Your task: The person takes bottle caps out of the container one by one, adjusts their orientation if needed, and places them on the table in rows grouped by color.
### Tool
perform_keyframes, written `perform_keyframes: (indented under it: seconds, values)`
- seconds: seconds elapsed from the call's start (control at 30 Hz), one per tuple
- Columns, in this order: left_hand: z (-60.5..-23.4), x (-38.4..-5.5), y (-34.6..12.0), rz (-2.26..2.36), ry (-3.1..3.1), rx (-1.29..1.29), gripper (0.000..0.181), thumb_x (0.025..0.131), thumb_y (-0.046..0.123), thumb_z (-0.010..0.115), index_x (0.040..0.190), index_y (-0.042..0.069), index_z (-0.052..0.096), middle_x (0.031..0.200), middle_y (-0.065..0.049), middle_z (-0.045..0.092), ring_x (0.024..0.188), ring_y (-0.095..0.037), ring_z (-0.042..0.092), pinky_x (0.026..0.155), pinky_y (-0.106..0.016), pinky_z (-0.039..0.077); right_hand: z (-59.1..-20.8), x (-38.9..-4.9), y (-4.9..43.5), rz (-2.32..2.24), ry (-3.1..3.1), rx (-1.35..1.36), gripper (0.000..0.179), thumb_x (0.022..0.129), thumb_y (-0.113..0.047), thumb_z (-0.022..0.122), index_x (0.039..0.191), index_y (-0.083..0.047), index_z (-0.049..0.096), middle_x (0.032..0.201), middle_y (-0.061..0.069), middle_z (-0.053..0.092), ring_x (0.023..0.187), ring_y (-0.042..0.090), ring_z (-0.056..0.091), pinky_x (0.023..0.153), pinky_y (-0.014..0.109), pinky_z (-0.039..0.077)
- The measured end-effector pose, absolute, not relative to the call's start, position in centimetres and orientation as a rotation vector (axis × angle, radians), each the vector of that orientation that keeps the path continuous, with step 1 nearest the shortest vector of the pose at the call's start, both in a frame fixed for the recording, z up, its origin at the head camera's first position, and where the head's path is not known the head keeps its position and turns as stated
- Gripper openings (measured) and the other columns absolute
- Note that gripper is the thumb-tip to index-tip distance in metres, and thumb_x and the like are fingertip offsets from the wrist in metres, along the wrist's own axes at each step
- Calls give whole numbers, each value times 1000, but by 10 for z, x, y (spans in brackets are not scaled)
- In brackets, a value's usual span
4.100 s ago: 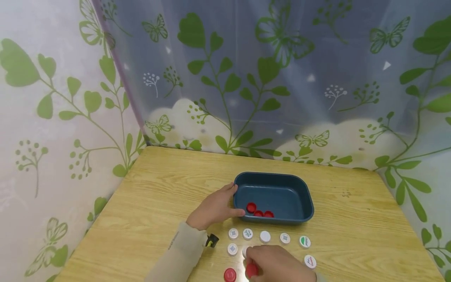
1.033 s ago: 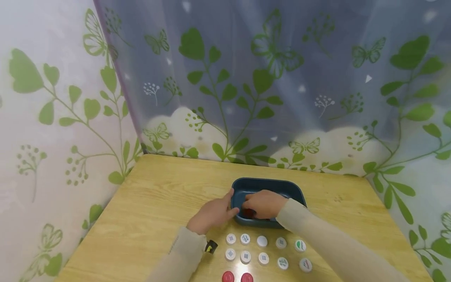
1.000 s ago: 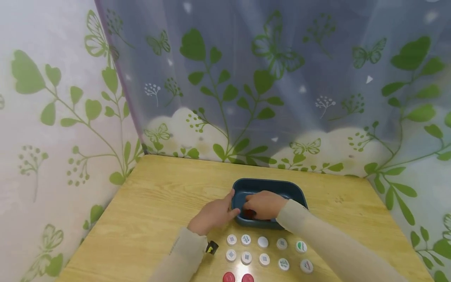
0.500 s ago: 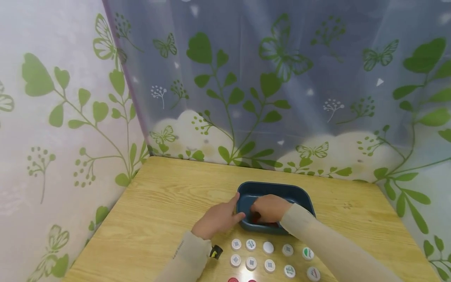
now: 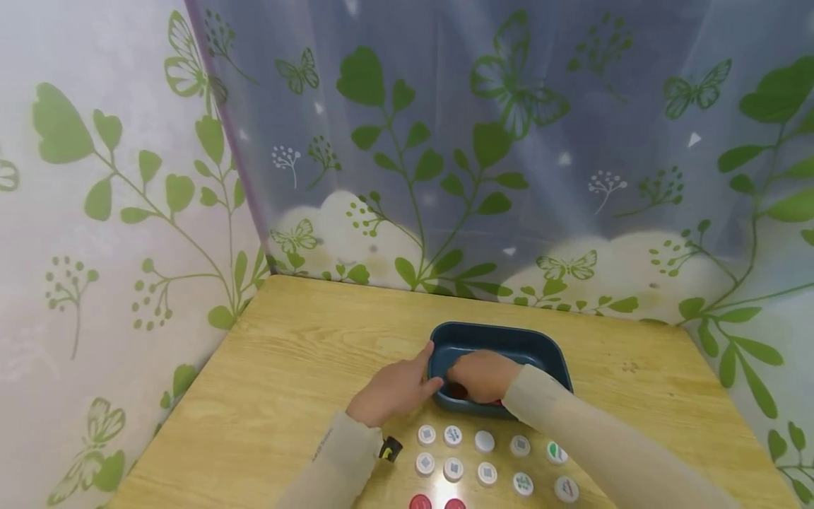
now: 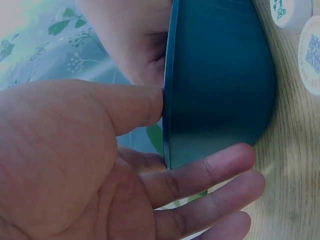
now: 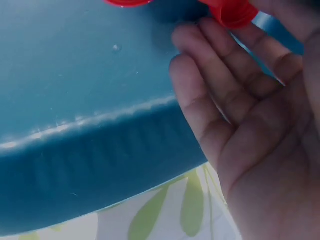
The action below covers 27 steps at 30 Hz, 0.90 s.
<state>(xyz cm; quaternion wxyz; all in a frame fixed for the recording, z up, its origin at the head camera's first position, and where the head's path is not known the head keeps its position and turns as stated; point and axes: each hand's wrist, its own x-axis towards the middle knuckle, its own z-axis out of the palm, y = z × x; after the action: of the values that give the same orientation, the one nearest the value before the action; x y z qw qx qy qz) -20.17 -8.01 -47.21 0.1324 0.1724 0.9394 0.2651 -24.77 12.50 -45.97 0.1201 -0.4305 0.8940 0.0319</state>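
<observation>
A dark blue rectangular plastic basin point(image 5: 547, 346) stands on the table. My left hand point(image 5: 394, 392) touches its left end; the left wrist view shows the thumb at the rim and fairly straight fingers along the outer wall. My right hand point(image 5: 486, 376) reaches down inside, near the left front corner. In the right wrist view it pinches a red bottle cap point(image 7: 235, 12) between thumb and forefinger, close to the basin floor. Another red cap point(image 7: 129, 2) lies nearby at that view's top edge. My right hand hides most of the caps inside from the head view.
Two rows of white bottle caps point(image 5: 453, 469) lie before the basin on the wooden table point(image 5: 305, 325). Two red bottle caps point(image 5: 420, 502) sit at the lower frame edge. Patterned curtains point(image 5: 394, 212) close off the back and sides.
Since about four seconds ago, my right hand has gone from the cap rows into the basin, and the second white row has filled out. Within the last second both hands stay nearly in place.
</observation>
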Motion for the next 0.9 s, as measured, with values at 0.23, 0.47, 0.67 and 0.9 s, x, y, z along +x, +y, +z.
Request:
perform_keyframes:
  seconds: [0.23,0.47,0.67,0.9]
  values:
    - [-471,-205,-79,807,2681,460,77,106,47,53,167,16,17,68,-1,57,55,-15,51,60,-34,44,-425,-247,141,-361,2639,-1155,16,92,-18,74,100,-25,63,88,-11,62,71,8,53,69,31,49]
    - [-470,-209,-81,839,2684,432,77,106,48,54,167,18,19,73,-2,59,59,-16,57,64,-36,47,-389,-185,156,-1056,2680,-1322,39,91,-6,64,123,-29,64,86,-15,56,71,4,53,66,25,48]
    - [-468,-205,-84,807,2706,412,77,105,49,55,167,19,20,99,-5,71,70,-15,61,73,-38,51,-404,-127,168,-1189,2503,-1570,49,85,3,68,125,-25,66,98,-14,61,82,0,55,72,21,51]
    - [-469,-204,-87,783,2702,429,77,105,48,56,167,19,21,97,-6,70,72,-15,62,76,-39,51,-423,-87,178,-785,2400,-1174,40,101,-40,65,139,-26,64,125,-13,69,110,5,64,90,32,55]
